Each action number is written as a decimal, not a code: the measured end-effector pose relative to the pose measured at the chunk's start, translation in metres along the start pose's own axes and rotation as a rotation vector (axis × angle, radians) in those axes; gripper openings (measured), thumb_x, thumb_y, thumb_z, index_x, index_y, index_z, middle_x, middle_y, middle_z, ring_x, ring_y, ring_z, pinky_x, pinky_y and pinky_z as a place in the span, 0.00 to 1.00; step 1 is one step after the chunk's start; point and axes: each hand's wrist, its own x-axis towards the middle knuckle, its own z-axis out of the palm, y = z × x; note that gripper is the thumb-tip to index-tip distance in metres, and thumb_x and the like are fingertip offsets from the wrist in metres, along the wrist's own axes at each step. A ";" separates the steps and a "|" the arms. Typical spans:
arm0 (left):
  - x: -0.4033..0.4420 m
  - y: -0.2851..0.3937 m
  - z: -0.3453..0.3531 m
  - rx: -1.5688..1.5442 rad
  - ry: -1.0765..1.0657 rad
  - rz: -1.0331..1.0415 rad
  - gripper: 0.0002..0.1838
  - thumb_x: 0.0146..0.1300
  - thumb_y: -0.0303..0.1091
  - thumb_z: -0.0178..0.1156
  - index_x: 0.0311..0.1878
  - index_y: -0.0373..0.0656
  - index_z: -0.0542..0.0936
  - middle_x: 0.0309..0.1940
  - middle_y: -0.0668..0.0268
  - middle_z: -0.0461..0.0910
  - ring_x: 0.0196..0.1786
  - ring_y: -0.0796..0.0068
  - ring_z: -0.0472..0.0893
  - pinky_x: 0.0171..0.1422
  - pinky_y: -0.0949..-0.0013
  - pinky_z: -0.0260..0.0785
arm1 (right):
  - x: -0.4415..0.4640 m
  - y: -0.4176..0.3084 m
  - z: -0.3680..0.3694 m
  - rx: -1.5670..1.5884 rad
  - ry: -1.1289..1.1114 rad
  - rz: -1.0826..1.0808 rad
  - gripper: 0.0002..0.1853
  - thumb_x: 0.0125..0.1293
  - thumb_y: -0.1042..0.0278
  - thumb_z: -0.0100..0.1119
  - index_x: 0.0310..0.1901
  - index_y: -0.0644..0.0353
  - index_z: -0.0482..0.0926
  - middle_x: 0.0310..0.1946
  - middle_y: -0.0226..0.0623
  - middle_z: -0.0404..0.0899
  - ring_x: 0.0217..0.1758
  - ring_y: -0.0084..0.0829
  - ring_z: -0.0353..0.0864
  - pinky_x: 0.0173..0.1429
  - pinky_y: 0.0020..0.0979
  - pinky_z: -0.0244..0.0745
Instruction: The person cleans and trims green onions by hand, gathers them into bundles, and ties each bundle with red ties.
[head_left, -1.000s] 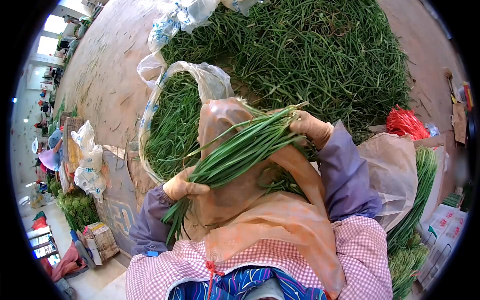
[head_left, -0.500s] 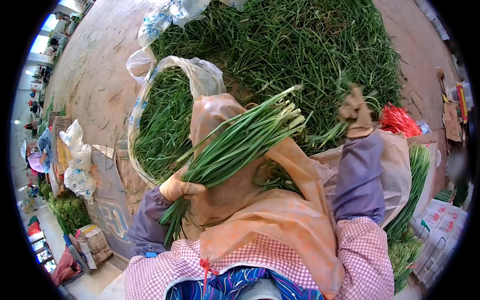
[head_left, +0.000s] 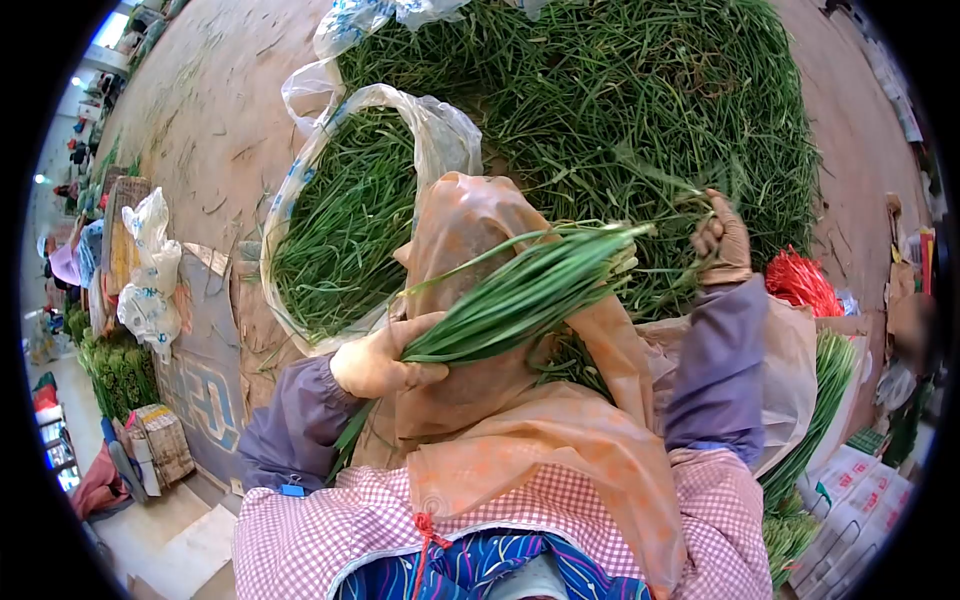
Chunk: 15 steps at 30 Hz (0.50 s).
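Grip of the left hand (head_left: 388, 360) is closed round a loose bunch of long, flat green leaves with pale stalk ends (head_left: 530, 297), thumb across the top. This bunch slants over the person's lap, above a translucent orange-tinted plastic apron (head_left: 545, 440), its pale ends pointing toward the right hand (head_left: 724, 240). That hand is raised apart from the bunch, fingers curled, with blurred green strands near the fingertips; whether it grasps them, I cannot tell. Just beyond it spreads a broad, tangled heap of dark green leaves (head_left: 720, 110). Left of the apron, a clear plastic bag with blue print (head_left: 452, 128) stands open around more green leaves (head_left: 350, 220). A tuft of shiny red plastic strips (head_left: 803, 283) lies near the right wrist, and neatly aligned long green stalks (head_left: 815, 405) lie farther right.
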 end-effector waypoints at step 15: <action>-0.003 0.050 0.014 0.670 0.028 -0.074 0.39 0.59 0.44 0.65 0.73 0.47 0.62 0.47 0.49 0.82 0.48 0.50 0.83 0.49 0.57 0.76 | -0.083 0.002 0.149 -0.849 -0.775 -0.165 0.07 0.65 0.71 0.65 0.41 0.63 0.80 0.30 0.29 0.80 0.35 0.18 0.77 0.42 0.23 0.74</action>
